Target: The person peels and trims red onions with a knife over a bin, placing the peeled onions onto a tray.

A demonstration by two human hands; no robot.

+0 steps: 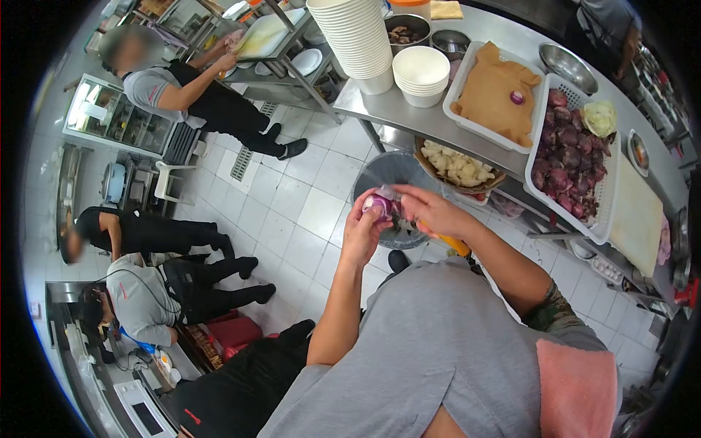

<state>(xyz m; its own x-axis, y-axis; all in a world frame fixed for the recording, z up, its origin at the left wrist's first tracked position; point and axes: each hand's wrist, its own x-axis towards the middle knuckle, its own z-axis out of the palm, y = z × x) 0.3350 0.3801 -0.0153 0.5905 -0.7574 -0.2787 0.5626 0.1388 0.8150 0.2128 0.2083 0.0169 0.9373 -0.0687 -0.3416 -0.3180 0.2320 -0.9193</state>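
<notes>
My left hand (361, 232) is closed around a partly peeled red onion (377, 207), purple with pale patches. Close on its right, my right hand (436, 209) grips a knife by its yellow-orange handle (454, 243), which sticks out below the palm. Its blade is hard to make out; a pale blur shows at the onion's upper edge by the right fingers. Both hands are above a grey bin (387, 166) on the floor, with scraps partly visible inside.
On the steel counter (467, 139) ahead stand stacked white tubs (352, 36), a paper-lined tray (471, 120) holding one peeled onion (517, 97), and a white basket (603, 228) of red onions (569, 157). Below sits a cauliflower-filled basket (456, 166). Several co-workers stand at left; another person is at upper right.
</notes>
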